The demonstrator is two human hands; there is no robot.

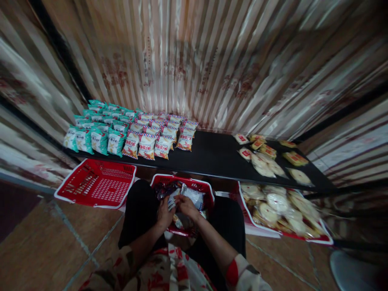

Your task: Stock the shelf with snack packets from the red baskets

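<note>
My left hand (165, 213) and my right hand (187, 206) are close together over a red basket (209, 193) between my knees. Both sets of fingers are closed on a small white and blue snack bag (173, 199), partly hidden by the hands. Other snack packets lie in the same basket, among them a pale bag (195, 197) to the right and dark purple wrappers (165, 190) at the back left. An orange and white packet (178, 221) shows just below my hands.
A black shelf (212, 155) runs across in front, with rows of teal snack bags (99, 141) and white-orange snack bags (147, 145). Flat packets (263, 163) lie at its right. A red basket (112, 192) stands left; another basket (325, 238) holds round wrapped packets. Striped curtains hang behind.
</note>
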